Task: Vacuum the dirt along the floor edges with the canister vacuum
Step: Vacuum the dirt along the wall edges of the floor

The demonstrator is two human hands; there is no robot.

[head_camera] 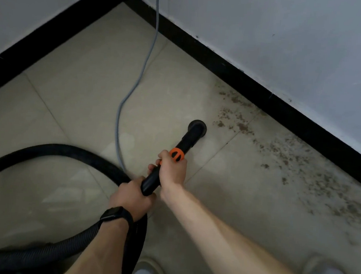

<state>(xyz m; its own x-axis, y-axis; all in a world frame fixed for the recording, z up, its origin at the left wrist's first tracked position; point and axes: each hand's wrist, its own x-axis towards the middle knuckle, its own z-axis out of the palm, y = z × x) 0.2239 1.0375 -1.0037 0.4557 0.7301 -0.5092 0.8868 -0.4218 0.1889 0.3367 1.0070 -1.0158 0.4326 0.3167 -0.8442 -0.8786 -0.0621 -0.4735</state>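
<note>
1. Right now I'm seeing the right hand wrapping its fingers round the smooth black wand, just behind the orange collar.
2. The left hand, wearing a black watch, is curling tight round the wand's rear end, where the ribbed hose is looping off left.
3. The round nozzle is sitting on the glossy beige tiles, just beside crumbly brown dirt lying scattered along the black skirting.
4. A grey cable is snaking down the wall and across the floor.

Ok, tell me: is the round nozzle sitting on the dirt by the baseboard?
No, the round nozzle sits on bare tile, beside the nearest dirt specks.
</note>
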